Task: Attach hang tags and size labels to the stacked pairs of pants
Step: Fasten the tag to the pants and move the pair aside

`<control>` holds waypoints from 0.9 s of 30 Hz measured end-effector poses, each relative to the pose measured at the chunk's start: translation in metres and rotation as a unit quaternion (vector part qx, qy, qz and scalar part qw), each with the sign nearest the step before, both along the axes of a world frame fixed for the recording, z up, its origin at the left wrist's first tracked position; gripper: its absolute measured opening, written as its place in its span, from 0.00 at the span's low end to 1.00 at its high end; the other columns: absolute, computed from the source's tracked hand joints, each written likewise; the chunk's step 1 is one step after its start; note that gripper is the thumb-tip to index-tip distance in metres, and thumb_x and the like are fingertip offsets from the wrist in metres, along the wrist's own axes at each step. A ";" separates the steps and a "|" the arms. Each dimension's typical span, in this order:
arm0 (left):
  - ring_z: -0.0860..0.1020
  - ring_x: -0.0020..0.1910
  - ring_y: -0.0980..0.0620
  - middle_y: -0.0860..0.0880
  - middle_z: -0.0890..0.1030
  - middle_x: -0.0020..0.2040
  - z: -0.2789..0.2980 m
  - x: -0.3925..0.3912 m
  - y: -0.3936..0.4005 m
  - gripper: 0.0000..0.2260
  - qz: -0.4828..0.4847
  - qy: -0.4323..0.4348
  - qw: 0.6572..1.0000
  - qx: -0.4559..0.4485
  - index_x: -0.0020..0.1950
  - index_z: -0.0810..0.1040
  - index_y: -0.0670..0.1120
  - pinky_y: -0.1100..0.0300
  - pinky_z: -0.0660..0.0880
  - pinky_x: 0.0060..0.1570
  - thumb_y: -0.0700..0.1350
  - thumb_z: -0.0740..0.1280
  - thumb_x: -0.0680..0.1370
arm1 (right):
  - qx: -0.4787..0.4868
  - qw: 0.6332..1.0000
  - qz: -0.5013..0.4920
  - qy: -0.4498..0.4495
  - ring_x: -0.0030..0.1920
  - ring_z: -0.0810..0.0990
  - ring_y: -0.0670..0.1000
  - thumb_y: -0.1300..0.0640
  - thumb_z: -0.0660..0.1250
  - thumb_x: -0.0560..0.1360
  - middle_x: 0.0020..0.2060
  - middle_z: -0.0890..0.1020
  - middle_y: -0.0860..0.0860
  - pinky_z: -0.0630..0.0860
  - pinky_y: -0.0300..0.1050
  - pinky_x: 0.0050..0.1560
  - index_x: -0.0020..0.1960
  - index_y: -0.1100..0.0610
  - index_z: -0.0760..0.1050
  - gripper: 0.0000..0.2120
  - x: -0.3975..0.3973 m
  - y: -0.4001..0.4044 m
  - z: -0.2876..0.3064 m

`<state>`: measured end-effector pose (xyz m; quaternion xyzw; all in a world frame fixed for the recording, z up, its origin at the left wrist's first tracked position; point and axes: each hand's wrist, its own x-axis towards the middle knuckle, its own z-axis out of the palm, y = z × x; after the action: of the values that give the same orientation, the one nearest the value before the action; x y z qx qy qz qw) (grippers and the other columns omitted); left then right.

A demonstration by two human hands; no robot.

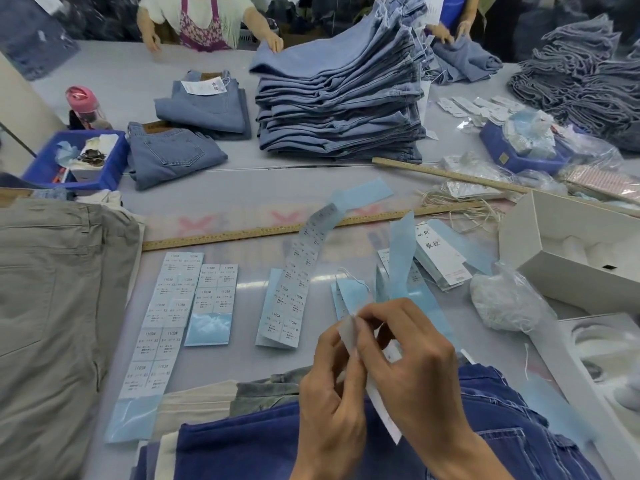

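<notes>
My left hand (330,393) and my right hand (412,355) meet above dark blue jeans (277,445) at the near edge of the table. Both pinch a white hang tag (348,332), whose lower end sticks out below my right hand. Sheets of size labels on light blue backing (162,327) lie to the left, and a long strip of them (298,271) curls up behind my hands. A pile of hang tags (440,258) lies to the right. Grey-beige pants (52,306) lie at the left.
A tall stack of light blue jeans (339,109) stands at the back, with folded pairs (204,109) left of it. Two wooden rulers (242,233) cross the table. Blue trays (76,161), white boxes (568,244) and a plastic bag (509,299) are around. Two persons work across the table.
</notes>
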<state>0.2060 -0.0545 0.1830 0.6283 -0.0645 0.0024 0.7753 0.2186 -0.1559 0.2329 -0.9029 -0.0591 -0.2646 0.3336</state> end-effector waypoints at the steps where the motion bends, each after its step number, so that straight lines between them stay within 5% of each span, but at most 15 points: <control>1: 0.82 0.61 0.51 0.53 0.84 0.61 0.003 0.000 0.001 0.14 0.003 -0.010 1.000 0.000 0.68 0.76 0.61 0.57 0.81 0.57 0.51 0.60 0.83 | 0.020 1.000 -0.003 0.002 0.38 0.79 0.44 0.63 0.74 0.76 0.41 0.79 0.44 0.77 0.40 0.39 0.47 0.55 0.80 0.05 0.000 0.001 0.000; 6: 0.84 0.58 0.46 0.49 0.84 0.59 0.012 0.002 0.006 0.12 0.043 0.007 0.998 -0.040 0.63 0.80 0.56 0.57 0.82 0.50 0.47 0.60 0.83 | 0.072 0.997 -0.006 0.024 0.41 0.80 0.44 0.63 0.73 0.76 0.41 0.79 0.42 0.76 0.36 0.42 0.47 0.52 0.79 0.07 0.001 0.001 0.001; 11: 0.85 0.54 0.46 0.44 0.86 0.54 0.013 0.006 0.006 0.11 0.041 0.093 0.987 -0.124 0.59 0.82 0.48 0.59 0.82 0.46 0.44 0.72 0.76 | 0.212 0.971 -0.009 0.113 0.44 0.84 0.50 0.60 0.71 0.79 0.41 0.84 0.46 0.81 0.43 0.45 0.48 0.46 0.78 0.08 -0.003 0.005 -0.008; 16: 0.86 0.54 0.44 0.40 0.86 0.54 0.001 0.010 0.008 0.17 0.030 0.182 0.963 -0.198 0.56 0.84 0.45 0.57 0.83 0.47 0.40 0.77 0.68 | 0.517 0.835 0.001 0.189 0.41 0.83 0.53 0.56 0.70 0.76 0.40 0.84 0.58 0.82 0.45 0.45 0.46 0.54 0.79 0.02 0.000 0.002 -0.003; 22: 0.84 0.56 0.44 0.43 0.86 0.53 -0.007 0.012 0.004 0.17 0.057 0.143 0.983 -0.103 0.54 0.85 0.50 0.47 0.79 0.58 0.35 0.79 0.69 | 0.600 0.775 0.016 0.198 0.45 0.83 0.53 0.52 0.74 0.68 0.44 0.84 0.61 0.82 0.44 0.48 0.46 0.57 0.80 0.11 -0.003 0.002 -0.006; 24: 0.85 0.54 0.43 0.43 0.87 0.52 -0.009 0.014 0.006 0.18 0.084 0.154 0.979 -0.106 0.51 0.86 0.51 0.52 0.82 0.54 0.29 0.75 0.71 | 0.564 0.806 -0.007 0.181 0.44 0.84 0.53 0.53 0.73 0.70 0.43 0.84 0.57 0.82 0.42 0.48 0.45 0.54 0.81 0.06 -0.004 -0.002 -0.007; 27: 0.85 0.53 0.44 0.43 0.87 0.52 -0.007 0.018 0.011 0.15 0.110 0.166 0.969 -0.147 0.51 0.87 0.51 0.59 0.82 0.47 0.33 0.75 0.71 | 0.355 0.920 -0.043 0.159 0.41 0.85 0.53 0.56 0.72 0.76 0.40 0.84 0.51 0.83 0.46 0.45 0.45 0.47 0.80 0.04 -0.007 -0.009 -0.010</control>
<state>0.2240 -0.0430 0.1761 0.5026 0.1357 -0.0074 0.8538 0.2118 -0.1651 0.2234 -0.7569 0.1316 -0.1352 0.6257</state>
